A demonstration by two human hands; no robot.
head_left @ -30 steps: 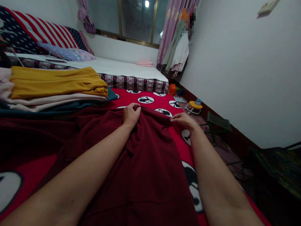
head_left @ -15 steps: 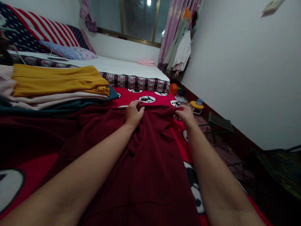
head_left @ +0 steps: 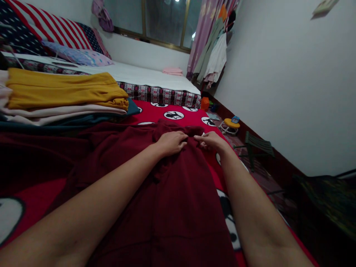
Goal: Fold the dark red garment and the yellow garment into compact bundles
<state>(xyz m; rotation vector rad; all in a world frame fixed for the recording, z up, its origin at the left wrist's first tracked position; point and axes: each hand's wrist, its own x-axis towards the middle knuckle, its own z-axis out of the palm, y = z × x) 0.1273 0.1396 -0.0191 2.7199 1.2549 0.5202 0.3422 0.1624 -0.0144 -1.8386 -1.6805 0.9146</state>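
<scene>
A dark maroon garment [head_left: 183,207] lies spread over the red bedding, with bunched folds near its far end. My left hand [head_left: 171,143] is on that far end, its fingers curled together on the cloth and pointing right. Close beside it, my right hand [head_left: 210,141] pinches the garment's far right corner between thumb and fingers. The two hands nearly meet, with a little cloth between them. My fingertips are partly hidden in the folds.
Folded clothes, with mustard-yellow trousers [head_left: 66,89] on top, are stacked at the left. Red bedding [head_left: 189,115] with round cartoon patches lies beneath. Beyond stands a white-topped bed [head_left: 139,76] with pillows. Right of the bed are a yellow stool [head_left: 231,123] and a folding stool [head_left: 258,144].
My left hand has slid right and nearer to me, towards my right hand. My right hand has shifted slightly left and nearer. The garment's far edge has bunched up between them.
</scene>
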